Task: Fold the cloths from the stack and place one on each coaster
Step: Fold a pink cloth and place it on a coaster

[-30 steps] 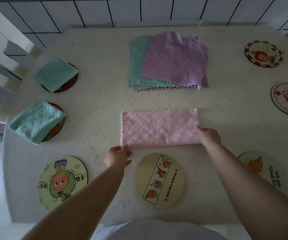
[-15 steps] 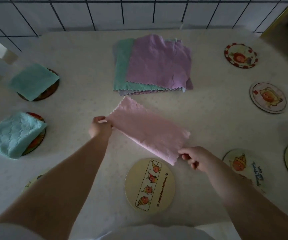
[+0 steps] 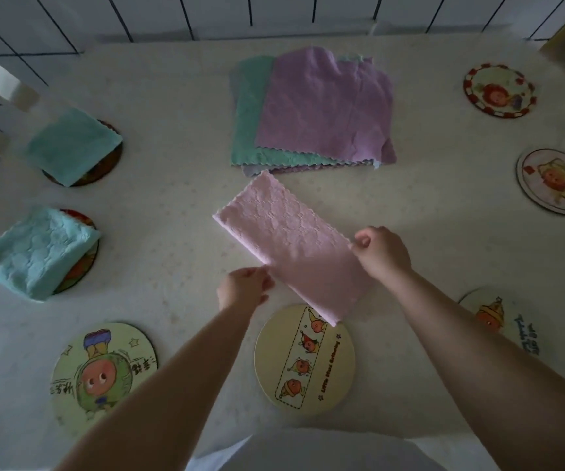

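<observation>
A pink cloth [image 3: 288, 246], folded once into a long strip, is held slantwise just above the table [image 3: 179, 205], between the stack [image 3: 318, 110] and the nearest coaster [image 3: 305, 358]; its long edges are pinched midway by the left hand [image 3: 243, 290] and the right hand [image 3: 381, 251]. The fabric is judged soft, light and limp, likely to sag and slide open; it is best gripped at corners, both layers together.

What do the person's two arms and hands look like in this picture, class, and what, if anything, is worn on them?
Both forearms are bare from the bottom edge of the picture to the wrists: no sleeves, gloves, watch, bracelets or rings show on the left hand or the right hand. A light garment shows at the bottom edge, between the arms.
</observation>
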